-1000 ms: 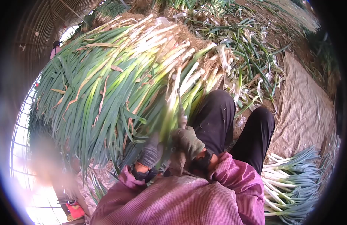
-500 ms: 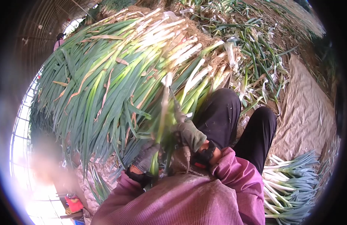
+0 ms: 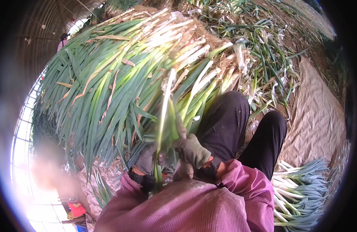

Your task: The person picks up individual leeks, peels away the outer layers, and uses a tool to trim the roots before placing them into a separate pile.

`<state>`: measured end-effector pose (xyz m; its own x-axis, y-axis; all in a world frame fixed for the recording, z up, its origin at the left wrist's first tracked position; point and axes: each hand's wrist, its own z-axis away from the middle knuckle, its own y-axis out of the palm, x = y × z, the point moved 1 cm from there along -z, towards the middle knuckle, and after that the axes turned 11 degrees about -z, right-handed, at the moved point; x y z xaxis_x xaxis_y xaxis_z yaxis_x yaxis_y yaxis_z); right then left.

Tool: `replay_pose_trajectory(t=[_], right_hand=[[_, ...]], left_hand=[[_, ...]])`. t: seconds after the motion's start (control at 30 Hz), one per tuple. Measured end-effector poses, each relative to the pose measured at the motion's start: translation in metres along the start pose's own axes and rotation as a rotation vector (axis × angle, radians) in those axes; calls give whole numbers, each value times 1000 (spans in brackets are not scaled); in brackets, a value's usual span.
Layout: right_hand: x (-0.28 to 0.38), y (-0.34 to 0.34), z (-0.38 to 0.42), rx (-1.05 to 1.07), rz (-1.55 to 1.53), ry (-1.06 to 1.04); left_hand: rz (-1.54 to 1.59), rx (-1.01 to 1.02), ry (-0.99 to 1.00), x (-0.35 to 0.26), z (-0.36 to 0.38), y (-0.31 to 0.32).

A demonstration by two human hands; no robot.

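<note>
Trimming of a single leek [image 3: 163, 112] in hand, judged from the grip. Left hand [image 3: 146, 159], gloved, closed round the green lower stalk just above the lap; white end raised and blurred against the big pile [image 3: 109, 77]. Right hand [image 3: 192, 150], gloved, curled round what appears to be a tool handle against the stalk; blade not discernible. Cleaned leeks [image 3: 298, 193] stacked low right, beside the sacking [image 3: 317, 116]. Next move calls for a firm left hold and a clean pull along the stalk, clear of the knee [image 3: 228, 116].
</note>
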<state>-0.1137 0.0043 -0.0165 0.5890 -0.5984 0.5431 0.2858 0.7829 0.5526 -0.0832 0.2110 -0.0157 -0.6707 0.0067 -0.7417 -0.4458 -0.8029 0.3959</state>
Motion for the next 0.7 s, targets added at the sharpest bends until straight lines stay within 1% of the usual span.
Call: replay_pose_trajectory(t=[0.03,0.07,0.13,0.17,0.23,0.27,0.37,0.4,0.5,0.53,0.6,0.63,0.67,0.7], right_hand=[[2,0,4,35,5,6],[2,-1,4,19,-3,21],[-3,-3,-2,-16,-25,51],[-9,-5,-12,-75,-93,-9],[-21,-9,-33,-191,-222,-122],[-19,-9,-32,-186,-265,-142],[-13,-8,-27,-155,-368,-166],[-13,-9,-26,-140,-381,-160],[-11,-8,-18,-112,-381,-165],[-11,-7,-16,-105,-377,-169],[-3,-12,-22,-52,-324,-57],[2,-13,-25,-24,-300,-2],[7,-9,-17,-77,-338,-43],[6,-9,-19,-81,-352,-61]], left_hand=[[-24,-39,-4,1,-5,-4],[-50,-78,-7,0,-8,-5],[-53,-17,-16,-5,-6,0],[-53,13,-21,-8,-4,3],[-142,-86,-95,0,4,7],[-186,-139,-131,6,10,8],[-576,-313,-65,19,21,20],[-444,-281,-78,20,24,23],[-532,-380,-136,7,37,45],[-644,-361,-97,11,36,40],[-868,-327,-15,23,35,17],[-903,-348,-45,27,35,8],[-939,-369,-75,29,35,0],[-975,-390,-105,32,34,-8]])
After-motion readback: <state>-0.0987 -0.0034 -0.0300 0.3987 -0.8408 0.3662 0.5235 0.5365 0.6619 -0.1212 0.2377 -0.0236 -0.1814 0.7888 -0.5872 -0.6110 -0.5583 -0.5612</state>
